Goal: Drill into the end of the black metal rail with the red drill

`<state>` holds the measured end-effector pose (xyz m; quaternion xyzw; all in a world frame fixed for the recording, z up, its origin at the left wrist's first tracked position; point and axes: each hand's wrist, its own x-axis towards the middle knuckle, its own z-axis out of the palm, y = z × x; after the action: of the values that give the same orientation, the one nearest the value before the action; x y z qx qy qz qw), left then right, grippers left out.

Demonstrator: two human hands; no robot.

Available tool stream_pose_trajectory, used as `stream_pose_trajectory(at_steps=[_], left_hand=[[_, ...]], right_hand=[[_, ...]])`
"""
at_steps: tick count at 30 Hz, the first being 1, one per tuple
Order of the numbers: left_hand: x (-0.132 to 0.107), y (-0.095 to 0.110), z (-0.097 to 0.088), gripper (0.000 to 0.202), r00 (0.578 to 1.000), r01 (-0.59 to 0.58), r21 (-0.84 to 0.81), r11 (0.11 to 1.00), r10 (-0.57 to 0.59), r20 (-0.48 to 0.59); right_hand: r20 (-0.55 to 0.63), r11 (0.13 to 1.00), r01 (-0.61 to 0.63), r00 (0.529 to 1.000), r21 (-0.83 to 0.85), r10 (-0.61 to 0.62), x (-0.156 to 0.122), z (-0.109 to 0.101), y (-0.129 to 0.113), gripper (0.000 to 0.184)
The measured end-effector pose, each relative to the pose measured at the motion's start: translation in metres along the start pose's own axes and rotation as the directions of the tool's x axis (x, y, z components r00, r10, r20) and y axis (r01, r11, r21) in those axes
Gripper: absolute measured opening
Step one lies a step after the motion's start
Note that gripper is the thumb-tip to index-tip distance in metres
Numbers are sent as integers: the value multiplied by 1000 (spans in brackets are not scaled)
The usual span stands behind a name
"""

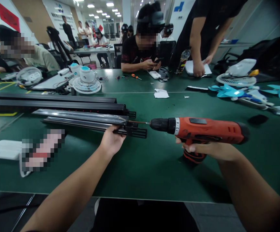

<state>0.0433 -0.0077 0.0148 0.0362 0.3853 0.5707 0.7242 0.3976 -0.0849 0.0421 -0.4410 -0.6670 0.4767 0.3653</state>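
My right grip (pixel 193 149) is closed round a red-and-black cordless drill (pixel 210 130), its thin bit (pixel 140 122) at the end of the long glossy black bars (pixel 82 115) that my left grip (pixel 112 141) clasps over the smooth dark-green bench (pixel 140 175). Glossy blue plastic fan blades (pixel 229 91) lie toward its far right; beyond, people (pixel 135 50) sit and stand under white ceiling lights (pixel 110 4).

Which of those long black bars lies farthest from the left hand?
The rearmost black bar: the other bars lie between it and the left hand, and its right end lies farthest left.
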Motion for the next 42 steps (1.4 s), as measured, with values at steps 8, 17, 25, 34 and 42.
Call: stream_pose_trajectory(at_steps=[8, 17, 25, 34, 42], left_hand=[[2, 1, -3, 35, 1000, 10, -4, 1000, -10, 17], [-3, 0, 1, 34, 999, -28, -19, 999, 27, -24], [0, -1, 1, 30, 998, -52, 35, 998, 53, -34], [2, -2, -3, 22, 995, -68, 43, 997, 71, -64], [-2, -3, 1, 25, 996, -78, 35, 996, 80, -46]], right_hand=[[46, 999, 47, 998, 26, -48, 2, 0, -4, 24], [-26, 995, 97, 995, -7, -97, 0, 1, 7, 25], [-46, 990, 138, 989, -15, -139, -1, 3, 9, 19], [-44, 994, 108, 993, -31, -109, -1, 3, 5, 21], [-45, 991, 123, 991, -44, -125, 0, 3, 5, 20]])
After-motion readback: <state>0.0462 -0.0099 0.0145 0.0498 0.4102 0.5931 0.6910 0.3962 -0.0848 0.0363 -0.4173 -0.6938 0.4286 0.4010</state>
